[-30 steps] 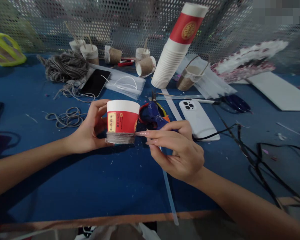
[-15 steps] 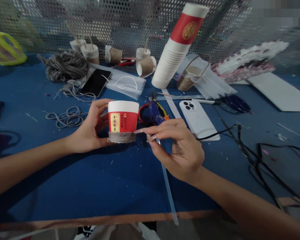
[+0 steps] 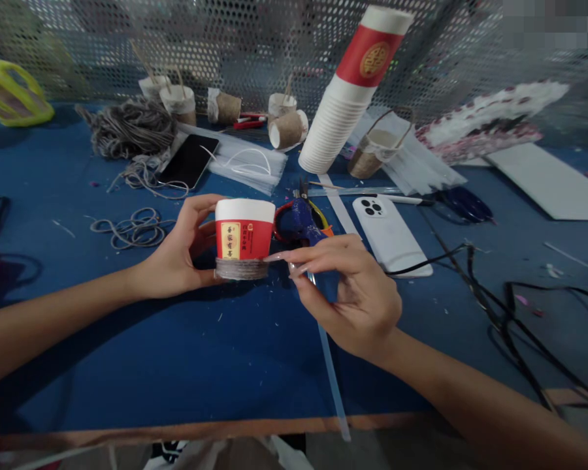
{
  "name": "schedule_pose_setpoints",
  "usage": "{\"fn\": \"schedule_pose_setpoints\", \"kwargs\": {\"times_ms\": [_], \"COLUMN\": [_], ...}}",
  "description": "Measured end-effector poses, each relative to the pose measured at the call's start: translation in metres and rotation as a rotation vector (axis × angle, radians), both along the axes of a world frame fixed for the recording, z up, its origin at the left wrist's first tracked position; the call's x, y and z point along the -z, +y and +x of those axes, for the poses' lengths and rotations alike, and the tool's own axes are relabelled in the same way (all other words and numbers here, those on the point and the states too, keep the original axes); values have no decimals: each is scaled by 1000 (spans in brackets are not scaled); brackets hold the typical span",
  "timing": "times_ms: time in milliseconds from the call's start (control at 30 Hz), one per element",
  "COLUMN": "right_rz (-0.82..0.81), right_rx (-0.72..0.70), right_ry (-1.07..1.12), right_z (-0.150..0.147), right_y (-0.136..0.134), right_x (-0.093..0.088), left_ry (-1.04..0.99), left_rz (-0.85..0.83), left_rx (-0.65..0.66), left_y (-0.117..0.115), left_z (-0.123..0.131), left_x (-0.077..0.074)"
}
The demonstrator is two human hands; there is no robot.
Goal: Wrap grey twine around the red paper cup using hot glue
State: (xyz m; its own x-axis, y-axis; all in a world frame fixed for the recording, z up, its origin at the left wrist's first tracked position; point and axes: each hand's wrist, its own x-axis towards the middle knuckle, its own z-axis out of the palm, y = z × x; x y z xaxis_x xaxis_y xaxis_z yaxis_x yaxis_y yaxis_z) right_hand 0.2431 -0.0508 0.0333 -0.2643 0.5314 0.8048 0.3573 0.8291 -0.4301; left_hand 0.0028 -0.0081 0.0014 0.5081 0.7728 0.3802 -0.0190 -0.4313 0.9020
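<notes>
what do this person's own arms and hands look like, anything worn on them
Both forearms are bare as far as they show, with no sleeves, watch or bracelet. The left hand and right hand wear no gloves. The right hand has long, tapered, glossy nails; the left's nails are mostly hidden.

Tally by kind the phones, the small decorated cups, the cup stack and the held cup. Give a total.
Flat rectangular phones, one black-screened, one white-backed: 2
Small round brown-and-white decorated cups: 6
Leaning stack of red-and-white paper cups: 1
Red-and-white paper cup with a grey yarn band, in the left hand: 1
Total: 10
</notes>
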Motion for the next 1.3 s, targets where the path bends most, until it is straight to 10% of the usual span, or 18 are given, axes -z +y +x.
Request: {"fn": "schedule_pose_setpoints", "kwargs": {"times_ms": [1300], "right_rz": [-166], "right_rx": [-51], "right_ry": [-38], "right_z": [-2], "right_y": [-5], "right_x": [-1], "left_ry": [147], "left_rz": [107], "left_rx": [-83], "left_y": [-2], "left_z": [1], "left_x": [-3]}}
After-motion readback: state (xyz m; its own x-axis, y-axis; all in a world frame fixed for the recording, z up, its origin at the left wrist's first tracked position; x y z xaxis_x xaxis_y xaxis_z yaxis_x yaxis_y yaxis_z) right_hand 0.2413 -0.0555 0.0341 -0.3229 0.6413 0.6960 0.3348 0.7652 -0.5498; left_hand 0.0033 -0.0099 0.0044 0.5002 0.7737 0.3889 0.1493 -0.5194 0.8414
